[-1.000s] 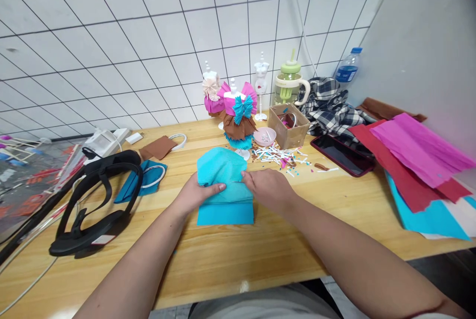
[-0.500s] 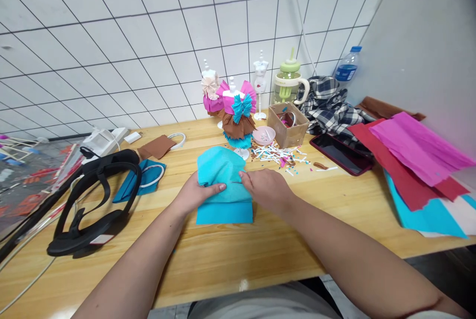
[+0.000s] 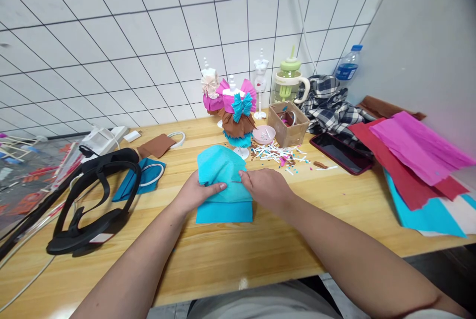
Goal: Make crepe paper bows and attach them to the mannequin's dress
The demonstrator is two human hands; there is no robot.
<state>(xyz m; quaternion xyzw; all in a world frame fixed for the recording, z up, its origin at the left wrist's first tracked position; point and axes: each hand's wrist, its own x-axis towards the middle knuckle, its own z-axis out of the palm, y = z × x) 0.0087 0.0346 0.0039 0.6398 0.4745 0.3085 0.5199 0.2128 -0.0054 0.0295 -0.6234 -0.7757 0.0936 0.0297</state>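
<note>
A sheet of turquoise crepe paper (image 3: pixel 223 165) is stretched and bulged between my two hands. My left hand (image 3: pixel 196 192) grips its left side, thumb on top and fingers hidden beneath. On the right side my right hand (image 3: pixel 266 185) is closed on the paper, thumb pressed against the fingers, and a small crease runs from the pinch. Under the sheet lies a flat blue piece of paper (image 3: pixel 224 213) on the table. Just beyond stands a small white mannequin (image 3: pixel 232 92) dressed in pink, brown and turquoise crepe paper.
Paper scraps (image 3: pixel 278 153), a pink bowl (image 3: pixel 264 134) and a box (image 3: pixel 289 124) sit behind my right hand. A phone (image 3: pixel 341 153) and coloured crepe sheets (image 3: pixel 416 148) lie right. A black headset strap (image 3: pixel 96 205) is left. Two more mannequins stand near the wall.
Both hands keep their hold in nearly the same place. The crepe paper's top has shifted very slightly, and the view has moved a little.
</note>
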